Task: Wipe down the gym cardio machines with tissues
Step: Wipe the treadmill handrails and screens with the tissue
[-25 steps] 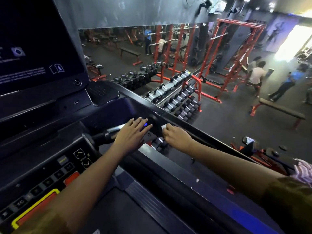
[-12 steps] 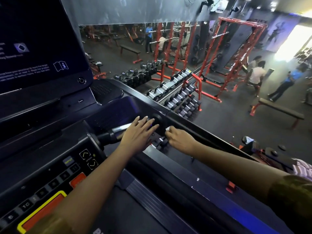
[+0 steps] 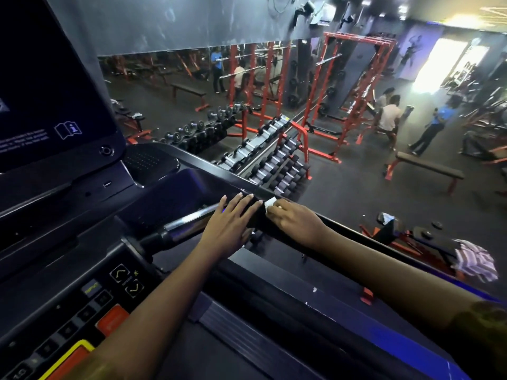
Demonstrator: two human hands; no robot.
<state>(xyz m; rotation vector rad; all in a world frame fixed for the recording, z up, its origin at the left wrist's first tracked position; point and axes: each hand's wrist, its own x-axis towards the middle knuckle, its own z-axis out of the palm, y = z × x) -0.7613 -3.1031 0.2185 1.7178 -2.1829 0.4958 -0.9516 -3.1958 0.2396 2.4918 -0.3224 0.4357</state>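
A black treadmill console (image 3: 82, 242) fills the left and lower part of the head view, with a dark screen (image 3: 41, 86) at the upper left. My left hand (image 3: 230, 229) lies flat, fingers spread, on the end of a chrome and black handlebar (image 3: 181, 229). Just to its right, my right hand (image 3: 295, 222) presses a small white tissue (image 3: 269, 202) against the black side rail (image 3: 356, 242). Only a corner of the tissue shows past the fingers.
Buttons and an orange and yellow key (image 3: 109, 319) sit on the console at the lower left. Below and beyond the rail lie a dumbbell rack (image 3: 274, 165), red squat racks (image 3: 351, 86), benches (image 3: 428, 168) and several people (image 3: 389, 116) on the gym floor.
The view has shifted slightly. My right hand has slid a little along the rail, and a corner of the white tissue now shows at its fingertips. My left hand stays on the handlebar.
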